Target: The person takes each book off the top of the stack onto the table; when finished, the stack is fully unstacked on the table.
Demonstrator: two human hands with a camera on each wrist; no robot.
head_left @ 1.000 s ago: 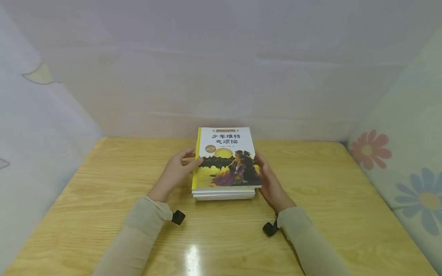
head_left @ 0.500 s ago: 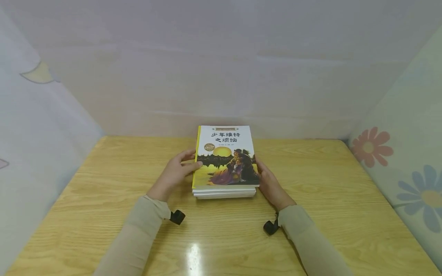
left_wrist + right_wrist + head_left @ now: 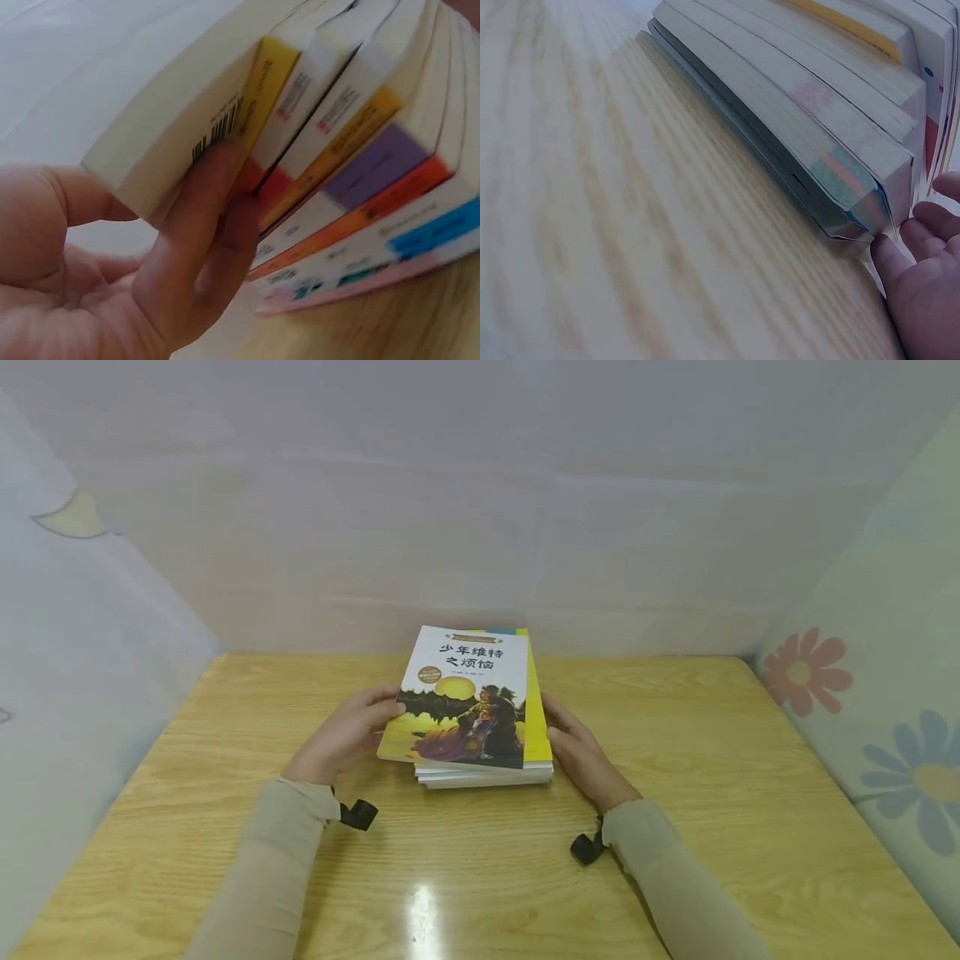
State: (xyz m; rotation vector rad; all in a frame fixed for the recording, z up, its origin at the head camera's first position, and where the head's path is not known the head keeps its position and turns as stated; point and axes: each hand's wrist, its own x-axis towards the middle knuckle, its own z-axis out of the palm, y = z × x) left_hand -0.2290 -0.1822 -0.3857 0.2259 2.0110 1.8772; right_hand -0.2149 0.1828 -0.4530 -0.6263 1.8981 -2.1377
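A paperback book [image 3: 468, 664] with a white and yellow illustrated cover lies shifted left and slightly turned over the book stack [image 3: 487, 778]. My left hand [image 3: 341, 735] pinches its left edge, thumb on the cover and fingers beneath. The left wrist view shows those fingers [image 3: 196, 210] against the book's barcode side, tilted away from the spines below. Exposed under it is a yellow-covered book [image 3: 536, 718]. At the stack's right side, my right hand [image 3: 588, 760] touches the books with relaxed fingers, their tips at the lower books' corner in the right wrist view.
The stack stands on a wooden table [image 3: 675, 735], near its back edge. Pale fabric [image 3: 480, 510] hangs behind, and printed cloth [image 3: 892, 718] with flowers borders the right side. Black wrist cameras [image 3: 358, 815] sit at both sleeves.
The top book has slid left and turned a little with my left hand, uncovering a yellow book beneath. My right hand stays at the stack's right side.
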